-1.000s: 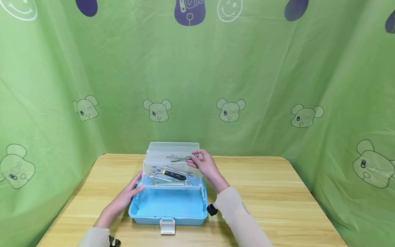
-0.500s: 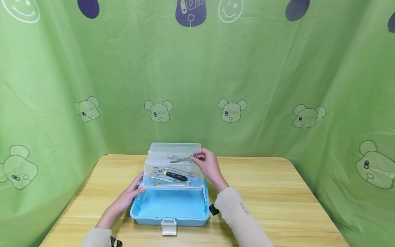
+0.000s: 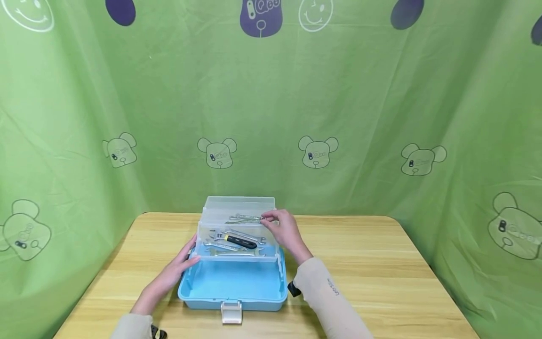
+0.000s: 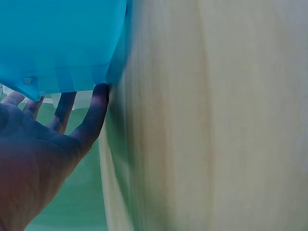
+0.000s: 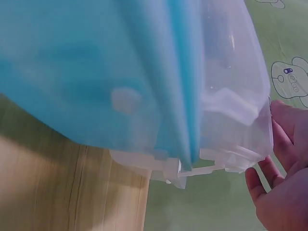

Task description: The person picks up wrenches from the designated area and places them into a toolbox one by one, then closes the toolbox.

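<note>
A blue toolbox point(image 3: 232, 304) with its clear lid point(image 3: 239, 202) raised stands on the table, and two clear trays are stepped out above its base. My right hand point(image 3: 286, 232) pinches the ring end of a silver wrench point(image 3: 244, 220), low over the upper tray where other small wrenches lie. From the right wrist view, the right hand point(image 5: 288, 178) is at the end of the clear tray; the wrench is hidden there. With fingers extended, my left hand point(image 3: 178, 264) rests against the toolbox's left side, thumb at the lower tray's front corner. The left wrist view shows those fingertips point(image 4: 100, 91) touching the blue wall.
Several silver wrenches point(image 3: 220, 245) and an adjustable wrench with a black and yellow handle point(image 3: 241, 241) lie in the lower tray point(image 3: 203, 257). A white latch point(image 3: 231, 312) hangs at the front. Wooden tabletop point(image 3: 360, 263) extends to both sides, with a green curtain point(image 3: 262, 94) behind.
The right hand has lowered the pinched wrench from above the upper tray down among the wrenches there. The left hand has stayed at the toolbox's side.
</note>
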Available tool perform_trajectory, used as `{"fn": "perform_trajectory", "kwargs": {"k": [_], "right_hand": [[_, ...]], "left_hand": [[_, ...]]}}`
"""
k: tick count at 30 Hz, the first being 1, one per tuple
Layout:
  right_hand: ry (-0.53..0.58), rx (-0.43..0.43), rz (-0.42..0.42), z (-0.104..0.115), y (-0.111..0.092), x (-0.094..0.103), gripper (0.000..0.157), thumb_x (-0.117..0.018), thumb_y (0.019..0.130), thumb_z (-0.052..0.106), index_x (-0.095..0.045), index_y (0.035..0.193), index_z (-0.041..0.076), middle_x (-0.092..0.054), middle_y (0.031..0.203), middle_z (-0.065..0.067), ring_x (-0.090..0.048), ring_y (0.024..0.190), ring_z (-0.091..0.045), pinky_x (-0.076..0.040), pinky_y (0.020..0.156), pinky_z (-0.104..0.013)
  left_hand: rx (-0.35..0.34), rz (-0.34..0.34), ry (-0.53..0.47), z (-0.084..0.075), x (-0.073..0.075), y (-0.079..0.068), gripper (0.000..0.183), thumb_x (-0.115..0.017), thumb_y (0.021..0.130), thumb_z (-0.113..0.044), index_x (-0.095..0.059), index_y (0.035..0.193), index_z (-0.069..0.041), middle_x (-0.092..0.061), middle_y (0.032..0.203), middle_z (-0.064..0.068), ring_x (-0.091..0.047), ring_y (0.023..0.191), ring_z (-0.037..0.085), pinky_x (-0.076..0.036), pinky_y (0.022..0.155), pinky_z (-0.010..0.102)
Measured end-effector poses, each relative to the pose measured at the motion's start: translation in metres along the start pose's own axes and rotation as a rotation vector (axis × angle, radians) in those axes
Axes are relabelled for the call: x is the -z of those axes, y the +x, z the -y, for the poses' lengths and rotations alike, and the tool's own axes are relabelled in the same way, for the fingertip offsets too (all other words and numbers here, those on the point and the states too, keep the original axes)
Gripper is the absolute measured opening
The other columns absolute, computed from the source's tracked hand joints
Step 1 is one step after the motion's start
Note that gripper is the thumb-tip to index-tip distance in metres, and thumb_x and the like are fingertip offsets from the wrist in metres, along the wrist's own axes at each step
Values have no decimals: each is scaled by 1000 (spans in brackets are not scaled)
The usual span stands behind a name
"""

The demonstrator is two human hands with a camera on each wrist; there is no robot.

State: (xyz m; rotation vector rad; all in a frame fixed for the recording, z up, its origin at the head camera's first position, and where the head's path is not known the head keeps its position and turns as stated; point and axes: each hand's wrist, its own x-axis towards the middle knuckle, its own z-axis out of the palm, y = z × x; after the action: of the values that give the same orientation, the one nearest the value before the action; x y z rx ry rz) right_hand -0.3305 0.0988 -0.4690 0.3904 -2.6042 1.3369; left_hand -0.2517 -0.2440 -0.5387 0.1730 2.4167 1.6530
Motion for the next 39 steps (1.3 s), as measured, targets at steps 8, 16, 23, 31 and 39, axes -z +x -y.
{"fn": "perform_trajectory", "kwargs": {"k": [8,16,23,31,39], "right_hand": [[-27,19,9,1,0,-2,16,-76,95,21,-77,109,14,-72,102,-1,-60,114,-27,-46,107,-51],[-38,19,12,-1,-1,-2,15,-77,94,22,-80,107,15,-74,111,-2,-59,119,-26,-47,108,-50],[-57,35,4,-2,-1,-2,16,-76,95,22,-80,108,14,-75,111,-3,-61,119,-27,-47,108,-51],[-63,30,11,-3,-1,0,18,-77,94,21,-79,109,13,-76,109,-3,-61,119,-27,-46,110,-51],[-52,39,25,-4,-1,2,20,-77,94,21,-78,113,13,-76,107,-2,-60,121,-28,-45,111,-52]], "left_hand": [[6,-4,-5,0,1,0,78,-51,106,-50,-6,168,-35,0,176,12,4,159,46,1,121,75],[-3,-5,-1,1,0,1,79,-52,106,-48,-6,168,-32,0,176,13,3,159,47,0,120,75],[-7,2,-4,1,0,0,79,-52,106,-47,-6,168,-33,-1,175,15,3,159,47,0,120,75],[-5,-1,-3,0,0,0,79,-52,106,-46,-6,168,-32,-1,175,16,3,159,48,1,120,75],[1,-1,-1,1,1,0,78,-52,106,-49,-7,167,-36,-1,175,14,3,159,47,1,120,76]]}}
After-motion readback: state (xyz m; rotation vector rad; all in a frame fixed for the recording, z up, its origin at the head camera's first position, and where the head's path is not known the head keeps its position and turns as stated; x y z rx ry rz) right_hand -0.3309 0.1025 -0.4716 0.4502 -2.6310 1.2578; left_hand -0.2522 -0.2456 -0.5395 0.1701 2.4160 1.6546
